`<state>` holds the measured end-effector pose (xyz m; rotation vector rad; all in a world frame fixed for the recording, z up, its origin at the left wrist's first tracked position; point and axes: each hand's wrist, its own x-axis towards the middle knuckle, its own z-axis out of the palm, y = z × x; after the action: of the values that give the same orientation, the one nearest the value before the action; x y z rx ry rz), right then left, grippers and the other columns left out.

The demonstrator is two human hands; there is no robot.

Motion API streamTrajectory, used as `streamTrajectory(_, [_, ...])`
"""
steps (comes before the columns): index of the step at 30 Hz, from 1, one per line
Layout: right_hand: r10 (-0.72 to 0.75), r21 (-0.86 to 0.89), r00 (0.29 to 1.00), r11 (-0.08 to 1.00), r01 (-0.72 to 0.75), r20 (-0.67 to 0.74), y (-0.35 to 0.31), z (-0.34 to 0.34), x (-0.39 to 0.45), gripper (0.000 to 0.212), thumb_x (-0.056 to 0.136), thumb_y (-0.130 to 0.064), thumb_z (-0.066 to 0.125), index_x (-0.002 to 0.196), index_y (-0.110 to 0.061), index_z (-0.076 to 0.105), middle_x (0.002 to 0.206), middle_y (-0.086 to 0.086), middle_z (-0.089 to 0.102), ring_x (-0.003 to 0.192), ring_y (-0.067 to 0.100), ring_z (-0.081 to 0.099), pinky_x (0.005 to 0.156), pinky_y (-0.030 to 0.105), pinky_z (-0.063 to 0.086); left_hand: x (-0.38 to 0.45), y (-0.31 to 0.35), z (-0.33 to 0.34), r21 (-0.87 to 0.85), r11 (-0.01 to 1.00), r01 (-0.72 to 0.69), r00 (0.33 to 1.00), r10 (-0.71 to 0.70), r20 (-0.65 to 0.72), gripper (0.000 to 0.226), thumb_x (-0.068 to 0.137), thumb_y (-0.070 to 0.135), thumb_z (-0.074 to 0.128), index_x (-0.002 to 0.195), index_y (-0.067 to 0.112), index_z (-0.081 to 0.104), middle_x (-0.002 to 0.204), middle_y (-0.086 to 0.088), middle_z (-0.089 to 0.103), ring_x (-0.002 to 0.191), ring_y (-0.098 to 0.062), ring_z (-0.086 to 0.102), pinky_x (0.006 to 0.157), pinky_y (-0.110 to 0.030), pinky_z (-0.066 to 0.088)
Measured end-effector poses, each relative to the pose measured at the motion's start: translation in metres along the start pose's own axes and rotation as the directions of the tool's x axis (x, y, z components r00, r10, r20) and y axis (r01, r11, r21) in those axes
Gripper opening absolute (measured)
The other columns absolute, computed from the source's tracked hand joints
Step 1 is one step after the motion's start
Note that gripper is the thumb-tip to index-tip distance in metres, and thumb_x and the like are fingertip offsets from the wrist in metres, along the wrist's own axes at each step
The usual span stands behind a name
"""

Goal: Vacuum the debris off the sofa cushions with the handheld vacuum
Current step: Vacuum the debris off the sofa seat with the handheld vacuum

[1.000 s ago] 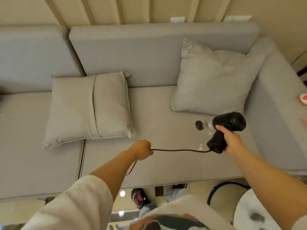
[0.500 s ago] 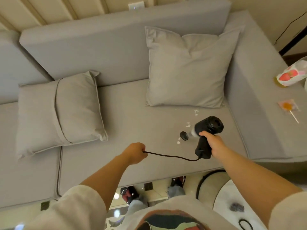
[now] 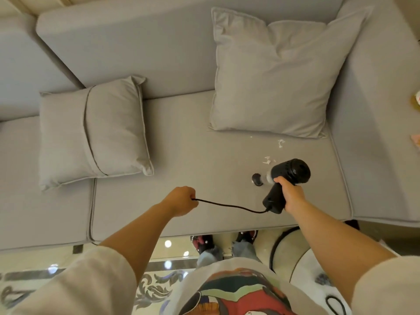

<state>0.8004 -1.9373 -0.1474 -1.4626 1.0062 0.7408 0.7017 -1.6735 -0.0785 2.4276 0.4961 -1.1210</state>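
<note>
since the earlier frame, little had shifted: right hand (image 3: 292, 193) gripped the handheld vacuum (image 3: 286, 181), nozzle on the seat cushion (image 3: 204, 178) beside white debris (image 3: 269, 160). left hand (image 3: 181, 201) clenched the cord (image 3: 229, 206); tugged tight, it could drag the nozzle aside.
</note>
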Motion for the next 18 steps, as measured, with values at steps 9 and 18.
streamTrajectory(9, [-0.017,-0.004,1.0,1.0,0.017,-0.01,0.006,0.007,-0.007,0.038,0.075,-0.024,0.07,0.107,-0.009,0.054,0.082,0.01,0.059,0.075,0.026,0.058,0.08,0.042,0.05,0.001,-0.012,-0.003,0.014,0.994,-0.104,0.994,0.104,0.036,0.016,0.091,0.024,0.05,0.08,0.013,0.048,0.086,-0.004,0.051,0.078,-0.02,0.046,0.06,-0.023,0.033])
streamTrajectory(18, [-0.114,0.162,0.987,0.978,0.132,-0.113,-0.03,-0.028,-0.029,0.038,0.077,-0.026,0.068,0.108,-0.012,0.052,0.084,0.009,0.06,0.076,0.025,0.059,0.075,0.041,0.05,0.005,0.017,-0.044,0.022,0.969,-0.247,0.968,0.247,-0.037,0.014,0.09,0.024,0.053,0.083,0.012,0.053,0.086,-0.002,0.051,0.078,-0.019,0.045,0.05,-0.017,0.028])
